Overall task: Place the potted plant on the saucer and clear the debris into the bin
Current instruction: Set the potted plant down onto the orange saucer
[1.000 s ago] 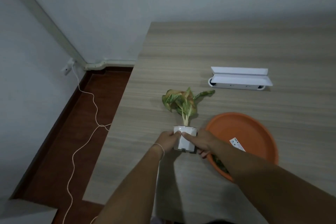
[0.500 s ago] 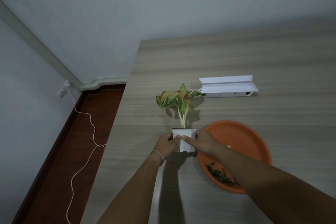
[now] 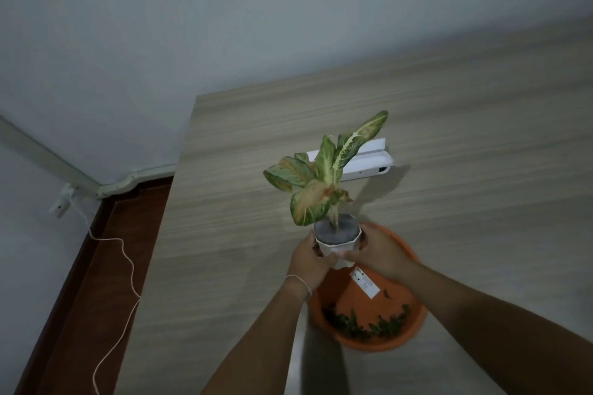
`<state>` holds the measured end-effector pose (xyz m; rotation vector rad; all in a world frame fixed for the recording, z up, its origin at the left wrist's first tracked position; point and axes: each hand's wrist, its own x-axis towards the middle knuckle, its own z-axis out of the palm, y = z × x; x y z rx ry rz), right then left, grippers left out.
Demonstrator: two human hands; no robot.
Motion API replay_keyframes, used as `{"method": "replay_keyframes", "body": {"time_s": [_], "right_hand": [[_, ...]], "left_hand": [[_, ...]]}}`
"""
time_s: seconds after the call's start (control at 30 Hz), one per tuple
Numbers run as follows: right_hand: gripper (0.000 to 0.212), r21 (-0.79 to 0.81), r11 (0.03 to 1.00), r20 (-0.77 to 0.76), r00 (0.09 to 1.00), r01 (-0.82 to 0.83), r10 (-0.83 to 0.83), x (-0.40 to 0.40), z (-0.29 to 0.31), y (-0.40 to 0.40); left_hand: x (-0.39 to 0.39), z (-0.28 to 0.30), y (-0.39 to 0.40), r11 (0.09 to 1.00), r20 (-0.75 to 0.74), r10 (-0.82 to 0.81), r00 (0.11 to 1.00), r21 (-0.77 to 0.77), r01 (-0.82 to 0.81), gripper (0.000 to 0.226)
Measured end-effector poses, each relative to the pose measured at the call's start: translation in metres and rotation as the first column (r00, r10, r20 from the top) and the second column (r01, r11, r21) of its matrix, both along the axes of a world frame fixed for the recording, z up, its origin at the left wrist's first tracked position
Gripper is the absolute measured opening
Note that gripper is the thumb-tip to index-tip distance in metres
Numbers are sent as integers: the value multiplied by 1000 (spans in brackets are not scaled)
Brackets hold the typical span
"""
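Debris: green leaf scraps (image 3: pixel 365 322) are lying along the near inner edge of the orange saucer (image 3: pixel 414 314).
Label: a white sticker (image 3: pixel 365 283) is lying inside the saucer; its print is too small to read.
Left grip: the left hand (image 3: pixel 308 258) is wrapping the left wall of the white pot (image 3: pixel 337 245), fingers pressed against it.
Right grip: the right hand (image 3: pixel 380 252) is clasping the right wall, fingers curling under the front.
Pot position: it is being held between both hands, in front of the saucer's far part; whether it touches the saucer cannot be told.
Plant: the plant (image 3: pixel 324 176) is standing upright in grey soil, its green leaves mottled yellow and pink.
Bench: the wood-grain bench (image 3: pixel 481 154) is carrying a white box (image 3: pixel 365 165) behind the leaves.
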<state>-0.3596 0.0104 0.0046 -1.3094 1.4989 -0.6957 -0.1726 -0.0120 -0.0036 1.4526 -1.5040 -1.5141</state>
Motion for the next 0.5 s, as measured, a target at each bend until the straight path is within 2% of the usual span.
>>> {"method": "replay_keyframes", "body": {"time_s": [0.13,0.27,0.4,0.5], "right_hand": [[72,-25,999,21,999,45,-45,-16,-17,11],[57,-17,992,27,992,125,-124,-21,-28,19],[55,-1,992,47,991,129,-129,-19,-35,29],[58,-124,987,-72,991,99,-109,-15,-35,29]], "left_hand": [[-21,-12,4,999,-3,22,1000,45,-22,61],[-27,-30,8,999,101,5,995,35,-8,44],[-29,-40,17,1000,193,-14,981,23,10,60],[-33,-32,22,998,265,-69,962,6,70,55]]}}
